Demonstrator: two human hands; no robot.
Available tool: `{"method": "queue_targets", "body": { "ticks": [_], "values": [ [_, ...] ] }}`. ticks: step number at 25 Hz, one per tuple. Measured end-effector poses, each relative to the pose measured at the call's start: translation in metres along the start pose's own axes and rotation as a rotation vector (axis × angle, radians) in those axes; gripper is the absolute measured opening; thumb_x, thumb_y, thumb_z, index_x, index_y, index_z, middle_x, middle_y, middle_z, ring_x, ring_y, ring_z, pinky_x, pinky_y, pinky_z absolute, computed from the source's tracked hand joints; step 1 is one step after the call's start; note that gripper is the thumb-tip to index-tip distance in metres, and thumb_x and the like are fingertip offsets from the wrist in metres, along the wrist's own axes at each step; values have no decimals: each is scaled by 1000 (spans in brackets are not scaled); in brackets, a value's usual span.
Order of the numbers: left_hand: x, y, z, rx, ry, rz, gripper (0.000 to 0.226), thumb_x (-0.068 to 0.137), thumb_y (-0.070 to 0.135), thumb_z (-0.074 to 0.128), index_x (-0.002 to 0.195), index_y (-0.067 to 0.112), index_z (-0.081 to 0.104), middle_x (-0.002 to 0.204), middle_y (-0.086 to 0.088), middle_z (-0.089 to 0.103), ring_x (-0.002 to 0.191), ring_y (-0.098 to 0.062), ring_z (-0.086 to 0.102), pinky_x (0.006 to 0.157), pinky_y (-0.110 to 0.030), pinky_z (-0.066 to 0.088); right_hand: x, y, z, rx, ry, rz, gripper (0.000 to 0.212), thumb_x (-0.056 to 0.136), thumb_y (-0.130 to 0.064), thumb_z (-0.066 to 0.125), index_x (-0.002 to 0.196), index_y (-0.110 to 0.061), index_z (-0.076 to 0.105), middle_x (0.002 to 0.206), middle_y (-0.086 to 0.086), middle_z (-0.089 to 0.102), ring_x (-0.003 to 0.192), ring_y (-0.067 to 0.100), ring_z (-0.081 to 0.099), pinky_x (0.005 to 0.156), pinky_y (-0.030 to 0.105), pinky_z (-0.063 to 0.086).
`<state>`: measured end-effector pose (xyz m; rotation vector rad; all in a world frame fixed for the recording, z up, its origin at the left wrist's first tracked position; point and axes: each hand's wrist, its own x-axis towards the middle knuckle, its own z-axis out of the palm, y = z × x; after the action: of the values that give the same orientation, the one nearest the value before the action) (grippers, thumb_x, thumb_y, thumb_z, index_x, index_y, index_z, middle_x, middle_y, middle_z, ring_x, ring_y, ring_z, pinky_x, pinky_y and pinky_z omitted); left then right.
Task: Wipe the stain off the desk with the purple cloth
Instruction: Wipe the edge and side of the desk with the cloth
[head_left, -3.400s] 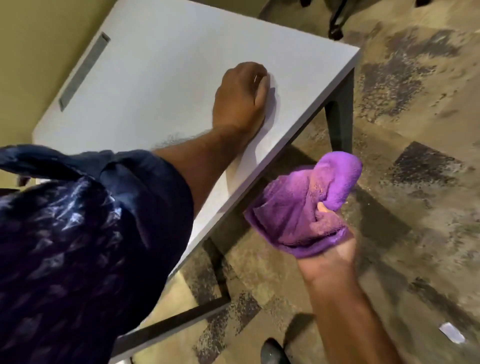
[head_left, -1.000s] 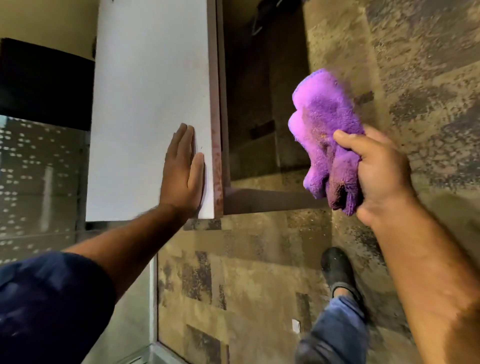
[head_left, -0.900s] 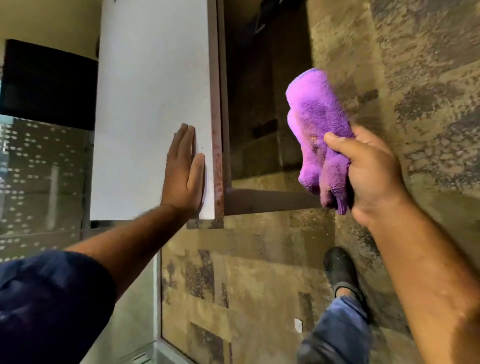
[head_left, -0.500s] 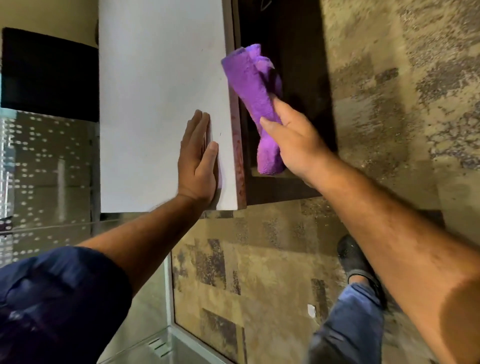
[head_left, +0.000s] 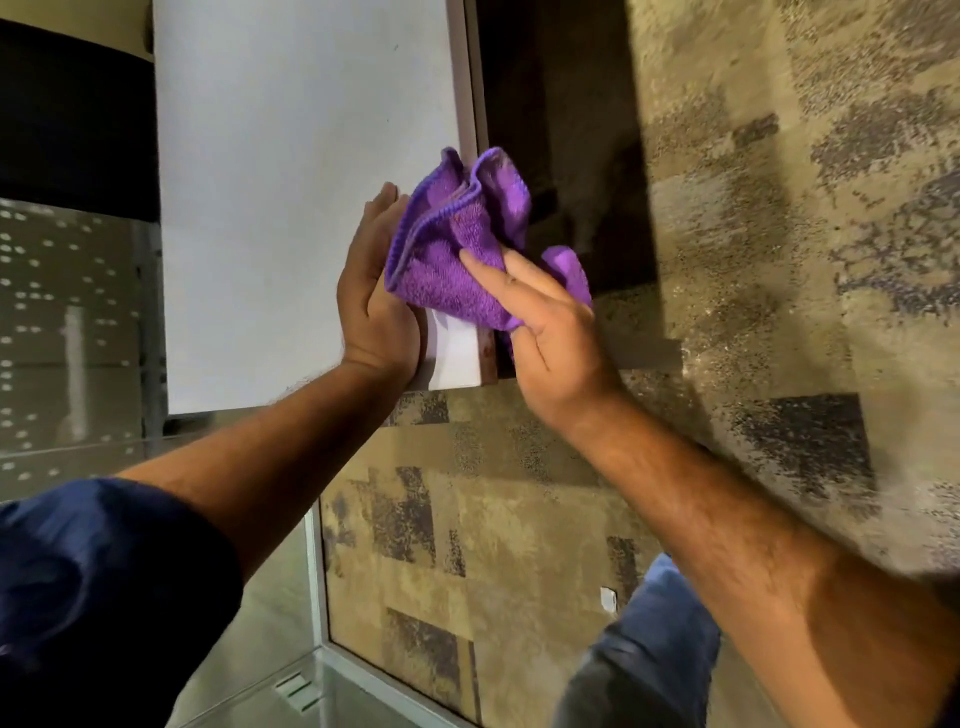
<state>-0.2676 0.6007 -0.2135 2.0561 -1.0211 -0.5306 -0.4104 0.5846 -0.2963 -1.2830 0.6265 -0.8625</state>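
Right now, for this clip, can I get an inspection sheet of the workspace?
Surface: white desk, top mostly bare; reddish-brown stain on its right edge near the front corner.
Job's things: purple cloth, bunched, over that edge above the stain.
Clutter: small white scrap on the floor.
Hands: left hand flat on the desk beside the cloth; right hand pressing the cloth, fingers extended.
Cables: nothing seen.
Surroundings: patterned carpet, glass panel at left.

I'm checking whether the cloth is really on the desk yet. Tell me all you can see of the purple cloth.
The purple cloth looks like fuzzy microfibre with a stitched hem, bunched into loose folds. It lies over the desk's right edge near the front corner, one tail hanging off. The right hand presses it with spread fingers; the left hand touches its left side.
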Motion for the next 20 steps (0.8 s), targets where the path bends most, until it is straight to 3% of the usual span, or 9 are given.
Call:
{"method": "queue_targets", "body": {
  "ticks": [1, 3, 8, 12, 13, 15, 17, 20],
  "values": [
    [-1, 1, 0, -2, 11, 4, 53, 98, 9, 53, 150, -2, 52, 167, -24, 41, 158, -39, 37, 126, -37, 43, -10, -2, -1, -6, -3, -4, 70, 90, 22, 38, 151, -6, 58, 163, 21, 48, 153, 23, 46, 129, 29, 33],
    [-2, 0, -2, 0, 19, 7, 53, 98, 6, 51, 150, -6, 51, 168, -19, 40, 159, -36, 37, 127, -36, 41, -28, -5, -2, -24, -5, -11, 70, 90, 24, 39, 151, -6, 58, 163, 19, 49, 153, 22, 48, 128, 36, 38],
    [0, -10, -10, 96, 69, -30, 52, 106, 13, 39, 156, 10, 51, 166, -4, 49, 156, -21, 44, 128, -41, 40, -67, -10, -5, -137, -15, -66, 75, 87, 23, 43, 151, -12, 59, 156, -6, 49, 146, -2, 47, 123, 19, 36],
    [-1, -11, -8, 188, 71, -26, 50, 106, 20, 42, 154, 25, 55, 166, 6, 49, 155, -14, 44, 127, -43, 41, -81, -10, -22, -261, -105, -120, 67, 91, 10, 40, 148, -14, 64, 153, 13, 61, 137, 19, 61, 122, 20, 39],
    [0, -12, -8, 213, 65, -7, 49, 106, 18, 42, 152, 25, 55, 166, 5, 48, 155, -15, 43, 128, -45, 41, -84, -10, -27, -295, -129, -124, 66, 90, 9, 41, 146, -15, 66, 151, 15, 63, 135, 20, 62, 122, 17, 37],
    [2, -15, -8, 247, 54, 24, 49, 104, 13, 43, 151, 21, 57, 166, 0, 48, 156, -19, 43, 128, -50, 39, -89, -9, -38, -275, -149, -117, 63, 87, 11, 44, 138, -13, 72, 145, 16, 68, 134, 22, 66, 122, 26, 42],
    [3, -16, -8, 285, 54, 33, 49, 104, 12, 43, 152, 17, 56, 167, -2, 47, 156, -20, 42, 129, -51, 37, -89, -6, -44, -60, 21, 45, 59, 83, 11, 45, 127, -11, 78, 130, 15, 75, 123, 17, 71, 113, 38, 53],
    [2, -15, -8, 351, 45, 55, 48, 108, 16, 42, 154, 21, 53, 168, 1, 45, 157, -18, 40, 131, -52, 34, -60, 3, -57, 474, 528, 468, 39, 84, 2, 50, 103, -18, 77, 91, -3, 76, 89, 12, 67, 83, 31, 57]
  ]
}}
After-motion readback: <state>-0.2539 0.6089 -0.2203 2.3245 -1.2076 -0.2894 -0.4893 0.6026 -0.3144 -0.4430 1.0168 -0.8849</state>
